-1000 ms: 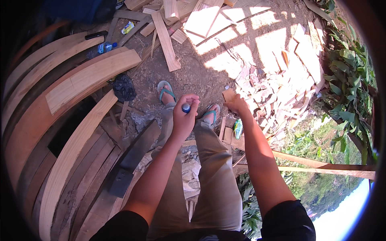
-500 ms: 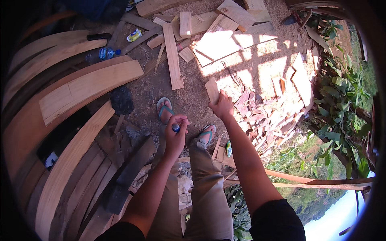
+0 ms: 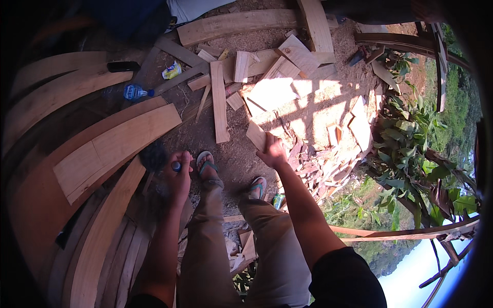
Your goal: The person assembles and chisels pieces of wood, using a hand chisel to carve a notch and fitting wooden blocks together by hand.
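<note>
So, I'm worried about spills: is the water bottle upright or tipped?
Tipped: the plastic water bottle lies on its side, its blue cap pointing right.

Your left hand (image 3: 182, 179) wraps around a dark cylinder (image 3: 176, 166) so that only its round end shows, too little to identify. Your right hand (image 3: 274, 152) hides one end of the wood block (image 3: 255, 135), and the dark bundle (image 3: 152, 156) beside your left hand is too blurred to make out. The top edge cuts off a pale thing (image 3: 194, 9), and the dark left rim swallows the outer ends of the curved boards (image 3: 40, 114)
</note>
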A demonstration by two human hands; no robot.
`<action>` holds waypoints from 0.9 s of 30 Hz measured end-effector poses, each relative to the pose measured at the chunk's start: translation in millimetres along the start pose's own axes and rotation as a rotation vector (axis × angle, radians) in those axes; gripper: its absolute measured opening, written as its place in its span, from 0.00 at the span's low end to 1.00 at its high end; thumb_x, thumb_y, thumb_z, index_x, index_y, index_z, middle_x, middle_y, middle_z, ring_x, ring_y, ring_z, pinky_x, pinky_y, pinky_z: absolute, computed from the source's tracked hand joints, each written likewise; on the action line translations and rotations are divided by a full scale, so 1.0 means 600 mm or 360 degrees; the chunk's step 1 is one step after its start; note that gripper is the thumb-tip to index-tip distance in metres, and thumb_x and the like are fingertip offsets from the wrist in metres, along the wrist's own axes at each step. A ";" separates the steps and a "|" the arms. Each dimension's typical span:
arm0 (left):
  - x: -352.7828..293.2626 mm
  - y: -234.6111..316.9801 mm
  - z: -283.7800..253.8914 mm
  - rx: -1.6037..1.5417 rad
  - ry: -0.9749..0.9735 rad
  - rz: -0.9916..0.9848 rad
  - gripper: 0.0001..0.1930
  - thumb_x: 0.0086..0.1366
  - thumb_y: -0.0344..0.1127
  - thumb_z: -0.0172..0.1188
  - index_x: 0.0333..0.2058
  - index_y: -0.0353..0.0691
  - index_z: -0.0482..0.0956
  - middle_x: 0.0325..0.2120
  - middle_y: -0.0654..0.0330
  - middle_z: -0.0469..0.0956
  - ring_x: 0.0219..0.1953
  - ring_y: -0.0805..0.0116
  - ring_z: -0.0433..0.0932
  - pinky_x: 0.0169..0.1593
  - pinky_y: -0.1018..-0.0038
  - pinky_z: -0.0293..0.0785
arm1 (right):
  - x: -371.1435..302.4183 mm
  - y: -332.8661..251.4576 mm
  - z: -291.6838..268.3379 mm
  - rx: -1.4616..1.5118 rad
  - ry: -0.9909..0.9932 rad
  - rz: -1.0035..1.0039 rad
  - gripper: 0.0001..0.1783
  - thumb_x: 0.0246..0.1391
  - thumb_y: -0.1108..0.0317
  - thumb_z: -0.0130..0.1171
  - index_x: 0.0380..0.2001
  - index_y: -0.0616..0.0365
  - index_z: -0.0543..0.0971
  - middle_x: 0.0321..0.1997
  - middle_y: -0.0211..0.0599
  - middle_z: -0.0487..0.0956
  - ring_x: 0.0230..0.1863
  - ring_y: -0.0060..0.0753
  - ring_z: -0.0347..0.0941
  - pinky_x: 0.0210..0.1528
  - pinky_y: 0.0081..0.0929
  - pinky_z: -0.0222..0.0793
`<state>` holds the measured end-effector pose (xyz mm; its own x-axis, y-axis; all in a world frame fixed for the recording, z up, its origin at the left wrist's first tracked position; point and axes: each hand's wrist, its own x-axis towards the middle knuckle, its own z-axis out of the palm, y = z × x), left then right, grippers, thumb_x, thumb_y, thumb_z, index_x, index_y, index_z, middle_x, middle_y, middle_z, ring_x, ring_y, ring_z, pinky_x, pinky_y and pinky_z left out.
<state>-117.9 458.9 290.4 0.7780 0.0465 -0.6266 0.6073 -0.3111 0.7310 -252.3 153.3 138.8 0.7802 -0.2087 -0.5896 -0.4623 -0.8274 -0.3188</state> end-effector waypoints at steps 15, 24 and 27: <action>0.080 -0.057 -0.013 0.0139 0.0318 -0.0073 0.13 0.72 0.44 0.57 0.38 0.39 0.76 0.31 0.63 0.77 0.28 0.80 0.71 0.31 0.80 0.69 | 0.506 0.161 -0.324 -0.0260 0.1139 0.0389 0.50 0.42 0.41 0.69 0.64 0.55 0.63 0.59 0.49 0.67 0.61 0.56 0.63 0.61 0.52 0.61; 0.119 -0.147 0.211 -0.0116 0.0442 -0.0217 0.12 0.72 0.42 0.57 0.39 0.39 0.77 0.34 0.63 0.77 0.26 0.78 0.72 0.32 0.79 0.70 | 0.780 0.259 -0.489 -0.0072 0.0950 0.0676 0.64 0.39 0.19 0.55 0.72 0.46 0.52 0.64 0.62 0.61 0.67 0.61 0.58 0.66 0.57 0.53; 0.112 -0.125 0.266 -0.0161 0.0302 -0.0214 0.11 0.72 0.41 0.57 0.38 0.39 0.76 0.33 0.62 0.77 0.25 0.79 0.72 0.30 0.80 0.70 | 0.829 0.345 -0.511 0.0205 0.1105 0.0901 0.59 0.51 0.18 0.39 0.68 0.59 0.63 0.63 0.62 0.68 0.68 0.59 0.61 0.69 0.51 0.54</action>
<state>-136.9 334.1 150.8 0.6998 0.2613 -0.6648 0.7128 -0.1942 0.6739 168.9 -281.7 6.8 0.4810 -0.8690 -0.1164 -0.8654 -0.4492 -0.2222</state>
